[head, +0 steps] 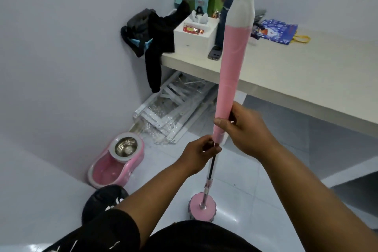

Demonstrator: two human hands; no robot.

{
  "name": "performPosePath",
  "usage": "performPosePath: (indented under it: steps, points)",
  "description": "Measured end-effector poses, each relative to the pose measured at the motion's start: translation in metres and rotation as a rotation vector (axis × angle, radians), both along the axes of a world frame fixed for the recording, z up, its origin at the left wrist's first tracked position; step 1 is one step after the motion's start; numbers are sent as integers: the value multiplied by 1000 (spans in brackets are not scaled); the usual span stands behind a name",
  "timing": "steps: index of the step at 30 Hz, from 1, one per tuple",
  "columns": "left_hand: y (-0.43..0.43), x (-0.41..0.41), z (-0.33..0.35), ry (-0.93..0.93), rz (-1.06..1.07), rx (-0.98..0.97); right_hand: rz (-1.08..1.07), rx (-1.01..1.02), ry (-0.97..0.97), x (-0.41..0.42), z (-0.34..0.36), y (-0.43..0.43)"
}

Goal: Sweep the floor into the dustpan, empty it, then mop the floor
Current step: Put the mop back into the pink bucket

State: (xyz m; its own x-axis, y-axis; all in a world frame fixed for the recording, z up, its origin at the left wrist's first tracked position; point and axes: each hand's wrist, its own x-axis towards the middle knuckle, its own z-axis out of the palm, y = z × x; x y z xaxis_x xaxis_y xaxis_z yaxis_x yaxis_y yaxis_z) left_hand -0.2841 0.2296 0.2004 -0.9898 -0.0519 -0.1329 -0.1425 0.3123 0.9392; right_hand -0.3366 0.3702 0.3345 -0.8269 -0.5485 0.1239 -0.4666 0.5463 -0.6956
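**Holding the mop upright on the wet-looking tile floor**

Standing in the corner of a small room with pale walls, the person looks down at a glossy white tile floor (235, 172). A long pale shelf (286, 71) runs along the right wall; on it lie a white box (194, 41), a phone (215, 52), a blue bag (276, 30) and dark clothes (157, 35) that hang over the edge. Under the shelf some white metal racks (169, 112) lean on the floor. Near the wall stands a pink spin bucket (116, 161) with a steel basket in its top.

The mop (229, 80) stands almost upright before the person, its round pink head (201, 207) flat on the tiles, its pink and white handle rising past the shelf.

The right hand (243, 127) is wrapped around the lower end of the pink grip, thumb across the front, fingers curled closed behind it. The left hand (199, 154) is just below, pinching the thin dark pole with fingers pressed together. Both bare forearms reach forward and up from the bottom edge, the right one higher.
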Motion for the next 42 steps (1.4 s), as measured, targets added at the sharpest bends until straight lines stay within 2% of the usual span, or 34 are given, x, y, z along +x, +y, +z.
performPosePath:
  steps: [11,18,21,30,42]
  points:
    - [-130,-11,-7,28,303,45,246,5,24,-41,3,-147]
    - [-190,-29,2,56,518,-22,435,-36,14,-84,5,-224]
    - [-213,-43,9,50,589,-98,518,-66,21,-107,13,-253]
    - [-279,-85,54,75,843,-75,801,-207,33,-174,54,-353]
    - [-368,-100,89,211,1073,-54,1009,-283,10,-189,88,-476]
